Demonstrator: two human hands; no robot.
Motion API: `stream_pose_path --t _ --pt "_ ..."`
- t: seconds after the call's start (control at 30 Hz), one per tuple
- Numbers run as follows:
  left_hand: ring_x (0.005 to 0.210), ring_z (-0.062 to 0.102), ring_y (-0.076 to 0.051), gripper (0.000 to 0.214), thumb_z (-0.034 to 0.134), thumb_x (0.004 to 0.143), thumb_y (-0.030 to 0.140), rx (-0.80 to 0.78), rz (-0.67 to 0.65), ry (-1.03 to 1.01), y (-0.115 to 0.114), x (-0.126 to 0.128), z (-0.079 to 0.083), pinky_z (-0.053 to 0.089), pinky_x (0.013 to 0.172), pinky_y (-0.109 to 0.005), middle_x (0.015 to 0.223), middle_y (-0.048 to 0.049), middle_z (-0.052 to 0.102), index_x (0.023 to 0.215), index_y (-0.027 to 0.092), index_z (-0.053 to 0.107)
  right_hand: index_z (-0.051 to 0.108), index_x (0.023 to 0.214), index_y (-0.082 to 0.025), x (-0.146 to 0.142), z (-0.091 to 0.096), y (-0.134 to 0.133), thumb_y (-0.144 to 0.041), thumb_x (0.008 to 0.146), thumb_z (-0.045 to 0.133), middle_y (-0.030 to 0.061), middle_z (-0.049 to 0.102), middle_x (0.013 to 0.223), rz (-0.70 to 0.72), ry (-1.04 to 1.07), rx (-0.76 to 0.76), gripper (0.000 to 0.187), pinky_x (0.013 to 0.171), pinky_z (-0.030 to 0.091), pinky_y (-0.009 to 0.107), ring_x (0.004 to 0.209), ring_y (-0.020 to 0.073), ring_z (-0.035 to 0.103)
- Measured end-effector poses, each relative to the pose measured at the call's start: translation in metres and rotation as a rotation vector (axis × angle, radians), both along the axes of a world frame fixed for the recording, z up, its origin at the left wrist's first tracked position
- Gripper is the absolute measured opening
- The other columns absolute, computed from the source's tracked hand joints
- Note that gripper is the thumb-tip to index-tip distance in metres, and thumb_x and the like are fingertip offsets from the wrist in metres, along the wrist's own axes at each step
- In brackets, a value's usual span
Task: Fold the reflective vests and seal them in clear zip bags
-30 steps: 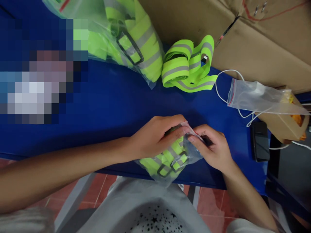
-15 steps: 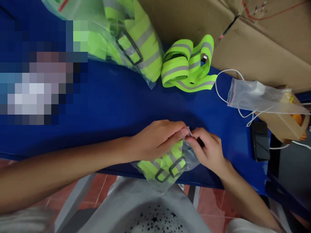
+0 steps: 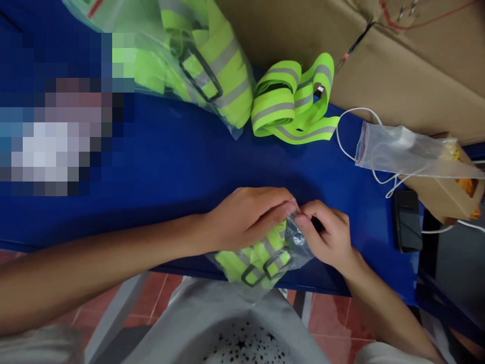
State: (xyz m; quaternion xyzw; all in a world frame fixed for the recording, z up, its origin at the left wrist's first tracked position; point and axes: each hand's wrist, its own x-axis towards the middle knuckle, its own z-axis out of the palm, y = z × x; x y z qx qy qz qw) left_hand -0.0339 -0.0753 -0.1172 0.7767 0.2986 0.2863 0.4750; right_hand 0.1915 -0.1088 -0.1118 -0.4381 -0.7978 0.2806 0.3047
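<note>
At the table's near edge, a clear plastic bag point(image 3: 299, 247) holds folded neon-yellow reflective straps point(image 3: 233, 263) with grey stripes and black buckles point(image 3: 253, 275). My left hand point(image 3: 252, 217) lies over the bag and pinches its upper edge between thumb and fingers. Close beside it, my right hand point(image 3: 328, 230) is closed on the same edge, thumb against index finger. The two sets of fingertips almost meet. Part of the bag and straps is hidden under my left hand.
A larger bag of straps point(image 3: 227, 65) lies at the back of the blue table point(image 3: 170, 167), beside a loose coiled strap point(image 3: 278, 108). To the right are an empty zip bag point(image 3: 397, 146), a white cable point(image 3: 343, 144), a black phone point(image 3: 408, 220) and cardboard boxes point(image 3: 424, 76).
My right thumb and fingers have shifted slightly along the bag's edge. My left hand stays almost in place, and the bag has barely moved.
</note>
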Motion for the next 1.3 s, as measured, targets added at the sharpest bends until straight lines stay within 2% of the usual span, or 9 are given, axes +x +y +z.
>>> stream_pose_path --t 0.1,0.37,0.57,0.73,0.8,0.9,1.0,1.1,1.3 --pt "0.092 0.071 -0.011 0.02 0.055 0.107 0.028 -0.01 -0.01 -0.042 0.0 0.001 0.001 0.05 0.081 -0.02 0.102 -0.0031 0.076 0.113 0.013 0.068 0.057 0.087 -0.021 -0.001 0.001 -0.001 -0.018 0.1 0.065 -0.0082 0.056 0.065 -0.015 0.012 -0.012 0.015 0.05 0.038 0.018 0.05 0.0031 0.048" --pt "0.081 0.066 -0.009 0.022 0.052 0.108 0.025 -0.067 -0.105 -0.154 0.003 0.001 0.002 0.049 0.076 -0.019 0.088 -0.0008 0.071 0.098 0.013 0.068 0.059 0.084 -0.022 0.0 0.003 -0.005 -0.019 0.098 0.068 -0.0091 0.05 0.06 -0.012 0.022 0.031 0.017 0.05 0.037 0.02 0.048 0.0045 0.043" --pt "0.073 0.064 -0.008 0.024 0.05 0.109 0.026 -0.143 0.072 -0.09 0.008 0.001 0.002 0.047 0.069 -0.019 0.083 0.0026 0.07 0.097 0.016 0.069 0.061 0.094 -0.022 0.005 0.0 -0.001 -0.022 0.101 0.064 -0.0075 0.059 0.069 -0.004 0.03 -0.08 0.008 0.054 0.042 0.017 0.054 0.0042 0.053" --pt "0.073 0.065 -0.011 0.033 0.05 0.109 0.036 -0.226 0.18 -0.082 0.012 -0.002 0.004 0.047 0.067 -0.022 0.082 0.0006 0.072 0.094 0.016 0.072 0.06 0.087 -0.021 0.007 0.002 0.001 -0.021 0.1 0.066 -0.0093 0.051 0.061 -0.054 0.005 -0.071 0.014 0.048 0.035 0.017 0.048 0.0031 0.044" --pt "0.076 0.066 -0.011 0.037 0.046 0.11 0.039 -0.263 0.175 -0.078 0.014 -0.003 0.003 0.048 0.069 -0.022 0.087 -0.0005 0.074 0.101 0.017 0.074 0.061 0.084 -0.021 0.007 0.001 0.0 -0.02 0.099 0.068 -0.0092 0.052 0.06 -0.066 -0.01 -0.03 0.016 0.048 0.035 0.017 0.047 0.0032 0.044" --pt "0.078 0.067 -0.012 0.039 0.045 0.109 0.044 -0.355 0.151 -0.14 0.015 -0.005 0.002 0.051 0.069 -0.022 0.095 -0.0013 0.074 0.132 0.02 0.065 0.066 0.086 -0.021 0.008 -0.001 -0.002 -0.022 0.098 0.069 -0.0071 0.062 0.063 -0.133 -0.004 0.059 0.012 0.049 0.04 0.018 0.048 0.005 0.051" --pt "0.1 0.072 -0.017 0.07 0.07 0.096 0.043 -0.451 -0.03 -0.197 0.014 -0.006 0.005 0.058 0.085 -0.027 0.119 -0.0057 0.073 0.156 0.024 0.04 0.069 0.088 -0.021 0.01 -0.001 -0.003 -0.026 0.1 0.065 -0.0039 0.068 0.065 -0.287 0.052 0.139 0.014 0.049 0.044 0.02 0.049 0.008 0.055" --pt "0.129 0.065 -0.025 0.087 0.083 0.086 0.041 -0.455 -0.101 -0.132 0.011 -0.008 0.008 0.055 0.107 -0.037 0.145 -0.01 0.062 0.157 0.03 0.034 0.071 0.086 -0.02 0.015 0.0 -0.001 -0.035 0.103 0.06 -0.0006 0.07 0.067 -0.37 0.107 0.146 0.025 0.051 0.047 0.022 0.052 0.011 0.059" --pt "0.128 0.064 -0.029 0.079 0.078 0.089 0.05 -0.446 0.047 -0.097 0.013 -0.011 0.005 0.054 0.11 -0.044 0.143 -0.0113 0.061 0.152 0.029 0.034 0.073 0.093 -0.018 0.026 0.001 0.009 -0.036 0.111 0.042 -0.0009 0.065 0.065 -0.499 0.184 0.133 0.039 0.051 0.045 0.022 0.051 0.0106 0.058"
